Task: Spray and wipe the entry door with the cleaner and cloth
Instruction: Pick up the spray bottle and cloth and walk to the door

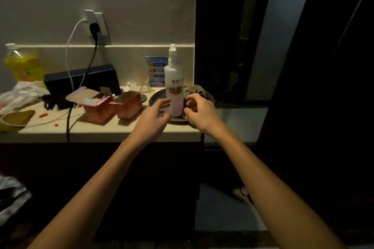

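A tall white spray bottle (174,79) with dark lettering stands upright on a dark round tray (156,97) at the right end of the counter. A crumpled patterned cloth (195,90) lies on the tray just behind and right of the bottle. My left hand (155,116) reaches in from the left, fingers apart, close to the bottle's base but holding nothing. My right hand (199,111) hovers at the bottle's right side in front of the cloth, fingers curled loosely and empty. A dark door (323,66) stands at the right.
Two open pink cartons (113,107) sit left of the tray. Further left are a black box (81,81), a yellow drink bottle (22,64), a white plastic bag (22,93) and cables from a wall socket (97,24). The counter edge (113,134) runs below my hands.
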Action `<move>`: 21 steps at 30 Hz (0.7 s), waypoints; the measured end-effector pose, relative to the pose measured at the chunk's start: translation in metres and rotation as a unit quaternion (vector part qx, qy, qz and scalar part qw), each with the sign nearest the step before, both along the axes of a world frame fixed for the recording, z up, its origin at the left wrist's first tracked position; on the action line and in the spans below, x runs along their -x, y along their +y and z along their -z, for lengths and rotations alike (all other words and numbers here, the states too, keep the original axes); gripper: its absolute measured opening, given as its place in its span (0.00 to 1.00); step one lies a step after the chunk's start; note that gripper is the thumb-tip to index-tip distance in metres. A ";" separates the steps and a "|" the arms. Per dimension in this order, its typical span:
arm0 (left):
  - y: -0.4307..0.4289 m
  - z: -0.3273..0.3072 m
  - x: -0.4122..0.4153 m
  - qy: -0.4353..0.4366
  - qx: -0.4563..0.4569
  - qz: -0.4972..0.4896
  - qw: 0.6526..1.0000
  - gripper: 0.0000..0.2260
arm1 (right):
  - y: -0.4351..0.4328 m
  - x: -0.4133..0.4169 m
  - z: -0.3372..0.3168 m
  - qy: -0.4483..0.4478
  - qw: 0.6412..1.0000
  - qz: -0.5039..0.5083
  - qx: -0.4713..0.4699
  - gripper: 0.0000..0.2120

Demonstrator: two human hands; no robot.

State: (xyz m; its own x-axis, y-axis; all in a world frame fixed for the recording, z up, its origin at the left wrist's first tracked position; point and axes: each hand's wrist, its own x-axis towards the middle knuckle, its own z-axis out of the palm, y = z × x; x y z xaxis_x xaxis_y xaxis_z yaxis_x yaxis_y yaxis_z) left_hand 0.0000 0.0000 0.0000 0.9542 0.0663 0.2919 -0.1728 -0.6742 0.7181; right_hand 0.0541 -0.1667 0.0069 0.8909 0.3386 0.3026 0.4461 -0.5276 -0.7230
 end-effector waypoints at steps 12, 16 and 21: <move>0.058 0.013 -0.128 -0.092 0.120 0.041 0.988 0.18 | 0.091 -0.122 -0.044 0.009 0.984 0.089 -0.153 0.29; 0.072 0.009 -0.150 -0.105 0.106 0.051 0.987 0.13 | 0.104 -0.137 -0.051 0.000 0.975 0.140 -0.175 0.14; 0.076 0.008 -0.179 -0.036 0.126 0.099 0.986 0.15 | 0.098 -0.137 -0.066 -0.014 0.967 0.178 -0.184 0.05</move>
